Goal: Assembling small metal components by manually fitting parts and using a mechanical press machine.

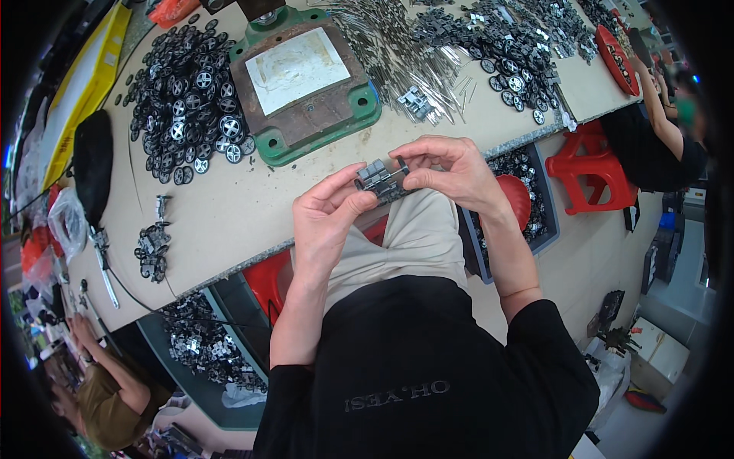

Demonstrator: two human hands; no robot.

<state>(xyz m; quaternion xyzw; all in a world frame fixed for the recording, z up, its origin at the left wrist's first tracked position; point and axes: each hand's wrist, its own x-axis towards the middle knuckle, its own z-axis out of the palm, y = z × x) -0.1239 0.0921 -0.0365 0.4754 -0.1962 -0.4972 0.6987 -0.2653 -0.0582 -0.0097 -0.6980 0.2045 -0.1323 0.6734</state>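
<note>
Just past the table's front edge, my left hand [325, 214] is closed on a small grey plastic chassis piece [371, 174], pinched between thumb and fingers. My right hand [459, 172] grips a small black wheel [402, 165] between thumb and forefinger. A thin metal axle [386, 177] runs from this wheel across the chassis piece. Whether the axle sits inside the piece or only lies against it, I cannot tell. Beyond my hands lie a heap of black wheels with silver spokes [180, 103], a pile of loose metal axles [375, 38] and many grey plastic pieces [451, 34].
A green machine base [275, 153] with a white sheet stands on the table. Wheeled assemblies [153, 249] lie at the left. Below the edge are a grey bin [544, 243] and a green bin [222, 417] of parts. Near a red stool [589, 172] and at lower left, other people work.
</note>
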